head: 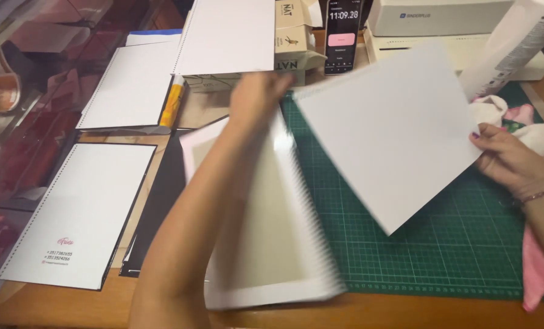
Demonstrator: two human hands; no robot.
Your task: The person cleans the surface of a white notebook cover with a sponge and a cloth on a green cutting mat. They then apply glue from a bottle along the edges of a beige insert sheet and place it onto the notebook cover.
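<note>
Collation step: left hand (pixel 256 97) clamps punched stack (pixel 278 231), right hand (pixel 506 159) pinches white sheet (pixel 387 131) over green mat (pixel 442 244); alignment needed next.

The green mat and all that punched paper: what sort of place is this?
Probably a small craft or notebook-binding workbench. A green cutting mat covers the table, a white binding machine stands at the back, and stacks of punched pages lie about. The right hand holds a white sheet.
</note>
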